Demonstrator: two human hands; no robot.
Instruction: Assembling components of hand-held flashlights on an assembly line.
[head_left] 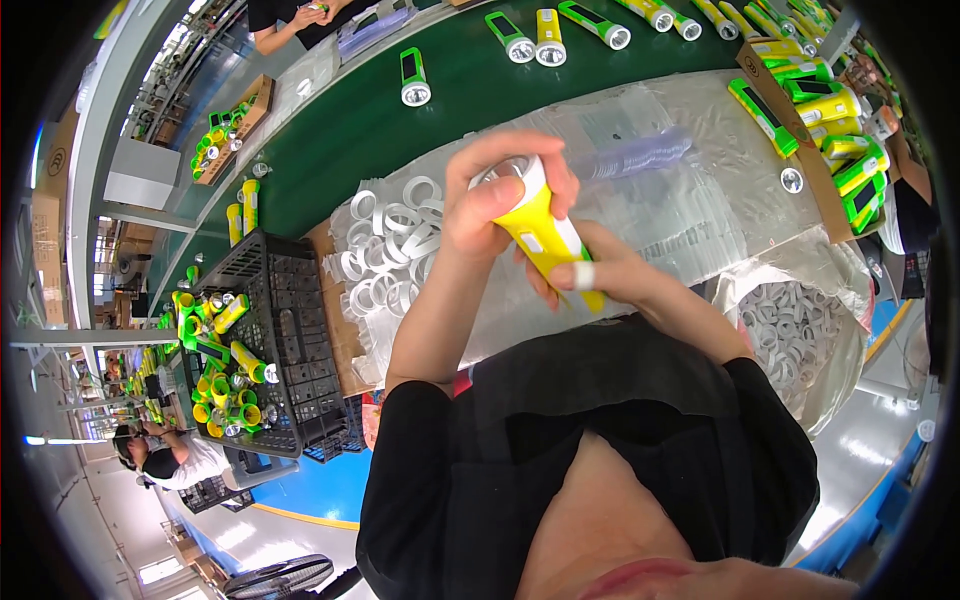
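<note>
A yellow flashlight [540, 232] with a white head ring is held up at a tilt in front of me, over the work surface. My left hand [470, 205] is closed round its head end, thumb and fingers at the ring. Lower down, my right hand [612, 268] grips the body near the tail, and a white band circles one of its fingers. A loose heap of white rings [395, 235] lies just left of my hands. Beyond them, thin clear plastic pieces [640, 155] are spread in rows on the covered table.
Across the green conveyor belt [455, 125] stand yellow and green flashlights [550, 38]. A black crate [300, 330] of flashlight parts is at left, a cardboard box [800, 140] of flashlights at right. A sack [795, 330] of white rings sits near my right arm. Co-workers are nearby.
</note>
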